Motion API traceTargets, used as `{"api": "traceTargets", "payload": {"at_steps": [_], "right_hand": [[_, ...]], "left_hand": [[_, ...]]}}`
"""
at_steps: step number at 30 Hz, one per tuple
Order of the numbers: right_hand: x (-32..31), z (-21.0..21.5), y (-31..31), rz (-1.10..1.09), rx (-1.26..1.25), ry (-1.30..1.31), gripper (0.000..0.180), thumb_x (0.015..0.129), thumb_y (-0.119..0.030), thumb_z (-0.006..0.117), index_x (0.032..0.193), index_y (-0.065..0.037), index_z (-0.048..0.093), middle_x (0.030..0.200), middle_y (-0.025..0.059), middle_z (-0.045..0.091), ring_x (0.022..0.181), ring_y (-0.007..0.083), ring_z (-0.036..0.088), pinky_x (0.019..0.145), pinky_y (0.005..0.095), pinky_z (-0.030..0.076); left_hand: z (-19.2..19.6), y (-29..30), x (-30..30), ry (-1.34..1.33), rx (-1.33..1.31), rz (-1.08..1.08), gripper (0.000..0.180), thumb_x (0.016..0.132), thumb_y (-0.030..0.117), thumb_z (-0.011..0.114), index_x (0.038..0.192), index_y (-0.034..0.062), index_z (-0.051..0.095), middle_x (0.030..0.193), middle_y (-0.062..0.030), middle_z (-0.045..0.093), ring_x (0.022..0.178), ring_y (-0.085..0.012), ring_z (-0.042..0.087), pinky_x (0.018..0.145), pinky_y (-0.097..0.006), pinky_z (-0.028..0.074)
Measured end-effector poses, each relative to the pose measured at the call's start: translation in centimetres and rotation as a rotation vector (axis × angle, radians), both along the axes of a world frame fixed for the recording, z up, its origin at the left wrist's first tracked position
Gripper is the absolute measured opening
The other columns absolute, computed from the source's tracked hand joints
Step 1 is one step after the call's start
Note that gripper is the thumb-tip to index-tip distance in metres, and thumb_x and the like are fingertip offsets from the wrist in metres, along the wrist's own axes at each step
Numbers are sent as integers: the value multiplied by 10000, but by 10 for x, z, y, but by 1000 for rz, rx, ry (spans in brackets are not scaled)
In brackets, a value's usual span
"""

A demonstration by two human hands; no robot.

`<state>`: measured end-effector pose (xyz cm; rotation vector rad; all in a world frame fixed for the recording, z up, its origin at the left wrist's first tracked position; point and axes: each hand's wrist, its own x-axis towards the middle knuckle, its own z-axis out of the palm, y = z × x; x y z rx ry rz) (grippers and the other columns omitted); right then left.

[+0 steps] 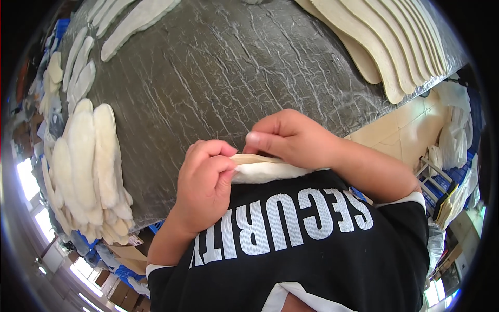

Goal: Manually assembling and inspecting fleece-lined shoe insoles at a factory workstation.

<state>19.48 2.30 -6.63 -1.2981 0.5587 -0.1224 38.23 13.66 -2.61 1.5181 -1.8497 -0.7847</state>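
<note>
Close to my chest, at the near edge of the table, is a fleece insole (270, 172) with white pile and a beige backing, seen edge-on and partly covered by my fingers. My left hand (207, 177) is closed and pinches its left end between thumb and fingers. Over its upper edge, my right hand (293, 136) is curled, thumb bent, fingertips at the beige backing; part of its grip is hidden behind the insole.
A dark plastic-covered table (208, 78) spreads ahead. Fanned beige insoles (384, 47) lie at its far right. A heap of fleece insoles (86, 161) sits at the left edge, with more fleece insoles (132, 26) at the far left. Clear plastic bags (455, 127) hang at right.
</note>
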Motion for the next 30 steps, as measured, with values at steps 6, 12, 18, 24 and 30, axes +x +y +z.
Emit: {"api": "traceTargets", "payload": {"at_steps": [6, 12, 18, 24, 30], "right_hand": [[-18, -1, 12, -147, -249, -228, 460, 712, -263, 854, 1033, -6, 650, 933, 80, 698, 778, 204, 670, 682, 335, 516], [-14, 10, 20, -162, -659, -155, 441, 659, -296, 856, 961, -40, 662, 748, 97, 640, 665, 306, 632, 588, 371, 496], [-10, 5, 27, -211, -818, -212, 301, 659, -115, 809, 906, -46, 652, 726, 86, 625, 632, 295, 616, 558, 393, 481], [-14, 11, 28, -196, -956, -283, 226, 680, -77, 744, 852, -45, 601, 734, 82, 604, 640, 285, 605, 560, 396, 483], [-17, 12, 28, -197, -962, -340, 249, 644, -32, 753, 842, -36, 601, 706, 70, 589, 597, 269, 585, 536, 383, 469]], "left_hand": [[0, -1, 4, -114, -157, 24, 86, 851, -1, 644, 847, -4, 558, 933, -137, 614, 788, -253, 565, 689, -329, 471], [0, -1, 2, -161, -213, 32, 170, 761, 9, 701, 854, 50, 563, 899, -83, 633, 740, -246, 585, 721, -389, 427], [2, 1, 0, -155, -253, 28, 160, 768, 3, 691, 844, 65, 564, 889, -68, 646, 716, -226, 595, 711, -391, 407], [7, 9, 14, 125, -76, -40, 483, 706, 139, 847, 1071, 62, 541, 1018, -118, 678, 802, -231, 629, 780, -402, 429], [-4, 22, 19, 235, -77, 93, 644, 616, 193, 908, 1133, 52, 551, 1069, -134, 671, 883, -245, 628, 804, -391, 443]]}}
